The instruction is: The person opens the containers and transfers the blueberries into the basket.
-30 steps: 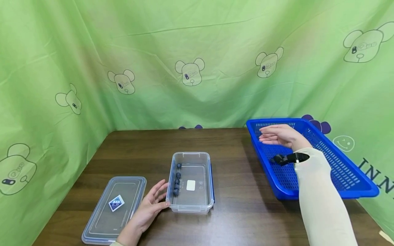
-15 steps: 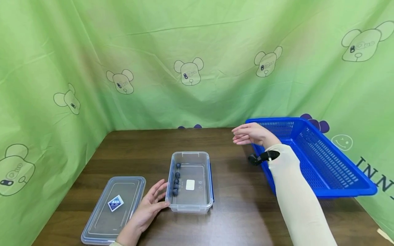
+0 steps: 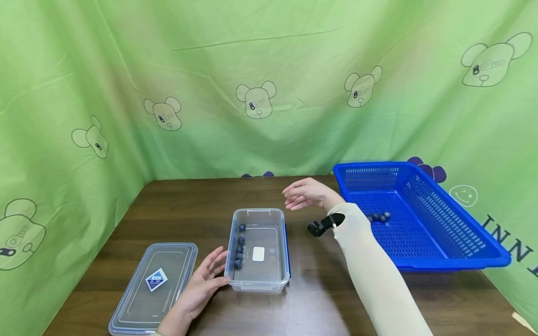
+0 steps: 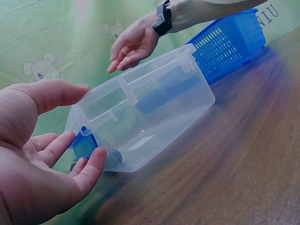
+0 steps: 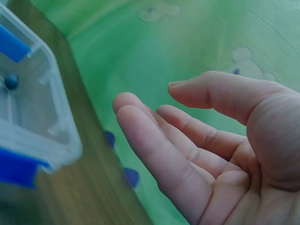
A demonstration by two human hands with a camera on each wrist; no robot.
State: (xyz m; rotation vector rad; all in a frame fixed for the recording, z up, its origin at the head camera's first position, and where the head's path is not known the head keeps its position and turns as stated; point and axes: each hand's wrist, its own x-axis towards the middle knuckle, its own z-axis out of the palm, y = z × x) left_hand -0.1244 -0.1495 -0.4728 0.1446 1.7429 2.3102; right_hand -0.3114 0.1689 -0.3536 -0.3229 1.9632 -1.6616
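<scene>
My left hand (image 3: 204,279) rests its fingertips and thumb against the left side of a clear plastic food container (image 3: 269,270). In the left wrist view its thumb (image 4: 61,93) is by the rim and its fingers lie by a blue side clip (image 4: 84,145). Several blueberries (image 3: 239,249) stand in a row along the container's left inner wall. Between container and basket, above the table, hangs my right hand (image 3: 308,192). Its fingers are loosely bent, thumb apart, and the right wrist view shows no thing in the palm (image 5: 234,178). More blueberries (image 3: 380,217) lie in the blue basket (image 3: 424,224).
A clear lid (image 3: 155,303) with a diamond-shaped sticker lies on the brown wooden table (image 3: 201,200), left of the container. Green cloth (image 3: 311,140) with bear drawings hangs behind and at both sides. The basket takes up the table's right side.
My right hand has travelled left from above the basket towards the container, so the blueberries in the basket are uncovered. My left hand and the container have stayed put.
</scene>
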